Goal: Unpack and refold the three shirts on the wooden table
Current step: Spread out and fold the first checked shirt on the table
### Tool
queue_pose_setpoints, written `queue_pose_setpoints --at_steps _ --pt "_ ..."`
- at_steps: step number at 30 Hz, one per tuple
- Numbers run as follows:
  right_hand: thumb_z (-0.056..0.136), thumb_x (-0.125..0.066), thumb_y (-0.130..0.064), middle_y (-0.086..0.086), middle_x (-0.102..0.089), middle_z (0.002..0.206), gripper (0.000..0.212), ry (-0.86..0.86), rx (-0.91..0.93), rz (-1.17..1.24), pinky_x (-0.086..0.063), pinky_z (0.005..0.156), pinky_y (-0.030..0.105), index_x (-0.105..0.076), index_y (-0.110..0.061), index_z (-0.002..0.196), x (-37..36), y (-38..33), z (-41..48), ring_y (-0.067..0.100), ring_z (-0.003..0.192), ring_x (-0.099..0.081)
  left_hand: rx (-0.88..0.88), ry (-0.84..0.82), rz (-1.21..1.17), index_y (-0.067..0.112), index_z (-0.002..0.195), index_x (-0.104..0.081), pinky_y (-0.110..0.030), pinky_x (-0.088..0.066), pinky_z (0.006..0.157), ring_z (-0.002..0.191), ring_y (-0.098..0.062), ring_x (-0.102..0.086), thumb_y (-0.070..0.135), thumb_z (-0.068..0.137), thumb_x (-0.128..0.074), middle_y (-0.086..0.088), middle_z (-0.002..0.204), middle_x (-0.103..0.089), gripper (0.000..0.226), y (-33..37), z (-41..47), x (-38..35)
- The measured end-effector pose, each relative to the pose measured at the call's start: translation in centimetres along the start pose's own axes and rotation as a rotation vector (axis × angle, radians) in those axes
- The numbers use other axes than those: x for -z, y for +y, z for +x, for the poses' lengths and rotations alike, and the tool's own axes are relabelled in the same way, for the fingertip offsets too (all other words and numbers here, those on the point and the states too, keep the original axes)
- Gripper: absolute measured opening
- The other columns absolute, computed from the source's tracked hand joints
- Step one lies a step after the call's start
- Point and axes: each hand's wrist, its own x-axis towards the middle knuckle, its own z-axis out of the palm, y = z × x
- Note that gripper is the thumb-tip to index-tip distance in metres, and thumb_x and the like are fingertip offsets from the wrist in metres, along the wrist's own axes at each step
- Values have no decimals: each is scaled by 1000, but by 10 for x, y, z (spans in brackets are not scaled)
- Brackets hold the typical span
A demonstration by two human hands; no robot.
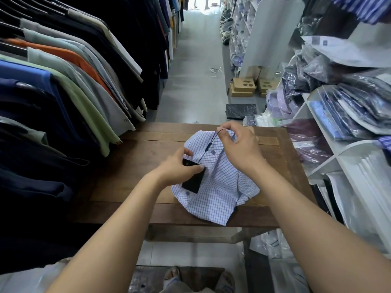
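Observation:
A white shirt with a fine blue check (pixel 220 191) lies loosely folded on the wooden table (pixel 131 157), buttons facing up. My left hand (pixel 179 166) pinches a black hang tag (pixel 193 180) against the shirt's front. My right hand (pixel 237 144) is raised over the collar and pinches the dark string (pixel 209 144) that runs down to the tag. Only this one shirt shows on the table.
A rack of hanging shirts (pixel 63 81) crowds the table's left side. White shelves (pixel 338 123) stacked with bagged shirts line the right. An aisle (pixel 194 70) runs ahead past cardboard boxes (pixel 243 87). Plastic bags (pixel 273 244) lie under the table's right end.

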Motion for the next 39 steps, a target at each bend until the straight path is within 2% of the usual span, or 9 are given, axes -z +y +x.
queue_pose_setpoints --at_steps 3,7,11,15,20,22,26,32,39 --pt "103 -52 -36 -17 -40 80 17 8 27 -8 -30 105 38 -67 -30 108 0 -3 0 14 105 -33 4 180 190 43 114 -56 -54 -26 109 136 -32 -30 80 77 -60 -3 136 -45 53 13 1 -14" --pt "101 -55 -39 -27 -46 84 12 -6 48 20 -31 109 40 -67 -37 100 -2 -4 1 13 110 -39 -123 293 186 42 101 -66 -42 -23 95 128 -28 -32 70 89 -54 3 128 -53 33 23 9 -24" --pt "90 -49 -58 -22 -66 96 14 85 25 39 -40 104 54 -58 -52 82 -3 7 11 22 116 -56 -182 261 108 27 84 -61 -39 -37 85 101 -22 -49 49 101 -47 6 92 -66 31 9 17 -19" --pt "101 -51 -41 -10 -67 104 15 130 -65 -95 -24 94 36 -65 -38 102 3 22 19 24 121 -48 -248 213 -143 19 89 -63 -23 -48 68 76 -9 -60 37 104 -50 6 82 -68 27 -1 10 -10" --pt "102 -48 -46 -7 -67 114 23 -140 -16 -355 -20 87 37 -67 -37 112 8 23 17 24 125 -41 -261 379 -473 14 91 -57 -30 -44 70 74 -13 -54 38 106 -41 -8 79 -58 32 15 8 -1" --pt "103 -44 -52 -5 -67 113 31 -218 55 -435 -21 90 39 -67 -36 117 6 20 16 23 125 -40 -280 386 -571 20 87 -59 -34 -45 69 68 -13 -49 35 104 -44 1 70 -52 28 25 7 4" --pt "105 -34 -50 -6 -65 96 39 -189 173 -508 -25 93 40 -68 -32 111 -5 11 12 20 114 -42 -356 250 -508 14 91 -64 -42 -53 80 70 -7 -48 33 104 -47 15 71 -53 29 43 -2 0" --pt "107 -32 -47 -5 -69 104 38 -37 66 -532 -25 88 42 -66 -33 115 7 24 16 23 112 -44 -175 456 -440 21 89 -63 -23 -36 55 60 -9 -46 33 103 -45 10 66 -52 26 30 1 12" --pt "106 -34 -47 -8 -69 101 36 -61 148 -522 -25 88 41 -66 -32 114 -9 9 13 22 111 -44 -257 361 -458 12 94 -63 -23 -41 59 62 -7 -47 34 104 -46 7 72 -54 29 40 4 -4"
